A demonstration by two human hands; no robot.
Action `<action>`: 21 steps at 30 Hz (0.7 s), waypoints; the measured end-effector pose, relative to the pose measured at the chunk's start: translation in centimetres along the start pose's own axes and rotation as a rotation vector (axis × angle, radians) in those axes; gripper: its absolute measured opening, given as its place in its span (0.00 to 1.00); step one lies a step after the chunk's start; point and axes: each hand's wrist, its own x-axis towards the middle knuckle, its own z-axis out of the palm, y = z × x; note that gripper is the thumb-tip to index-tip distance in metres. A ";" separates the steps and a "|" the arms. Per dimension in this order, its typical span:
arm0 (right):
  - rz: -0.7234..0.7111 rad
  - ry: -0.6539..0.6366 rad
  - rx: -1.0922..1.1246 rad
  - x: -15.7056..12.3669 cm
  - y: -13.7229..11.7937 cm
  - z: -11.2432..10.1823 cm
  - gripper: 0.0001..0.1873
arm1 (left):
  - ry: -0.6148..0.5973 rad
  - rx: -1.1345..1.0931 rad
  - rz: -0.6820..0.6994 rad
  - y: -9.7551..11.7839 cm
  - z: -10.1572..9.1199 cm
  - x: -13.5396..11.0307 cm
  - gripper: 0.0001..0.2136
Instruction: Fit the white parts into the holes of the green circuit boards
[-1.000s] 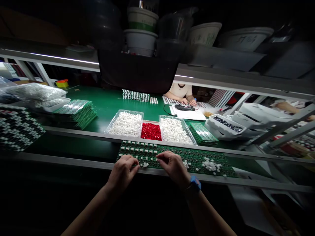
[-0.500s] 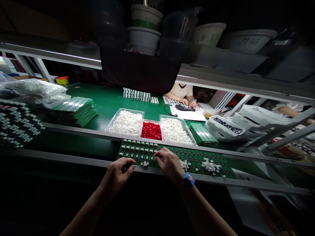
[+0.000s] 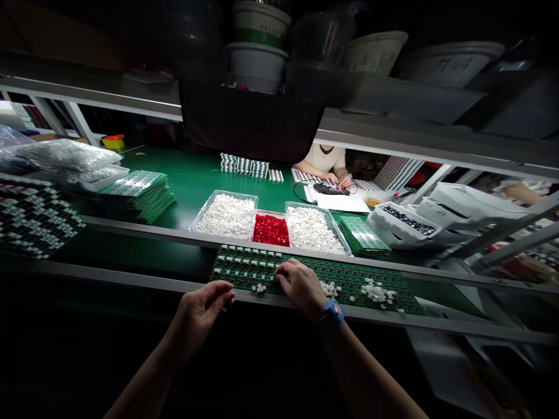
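Note:
A green printed circuit board panel [image 3: 349, 279] lies flat on the lower bench, with rows of small white connectors seated along its left part. Loose white connectors sit in small heaps on it, the largest [image 3: 378, 293] at the right. My right hand [image 3: 301, 288] rests on the board with its fingertips among the connectors. My left hand [image 3: 201, 317] hovers just off the board's front edge, fingers curled together. Whether either hand holds a tiny part is hidden by the fingers.
Beyond a metal rail [image 3: 144, 231] stand clear trays of white parts [image 3: 227, 216] and red parts [image 3: 271, 230], with stacks of green boards [image 3: 140, 196] beside them. A co-worker's hands [image 3: 336, 179] work at the far side. Shelves with tubs overhang the bench.
My left hand has drawn back and left, off the board's edge. My right hand stays on the board, shifted slightly. The view has tilted a little.

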 end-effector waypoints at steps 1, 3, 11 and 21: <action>0.000 -0.001 -0.001 0.0 0.0 0.0 0.07 | 0.007 0.012 0.006 0.0 -0.1 0.0 0.13; -0.002 0.002 -0.007 -0.1 0.1 0.1 0.07 | 0.027 0.079 0.053 0.0 -0.2 0.0 0.11; -0.138 -0.035 0.023 -1.1 -1.2 0.0 0.09 | 0.135 0.334 0.133 0.1 -1.3 1.7 0.09; -0.191 0.059 0.190 -1.7 -0.9 1.1 0.06 | 0.102 0.695 0.403 0.4 -2.0 5.1 0.07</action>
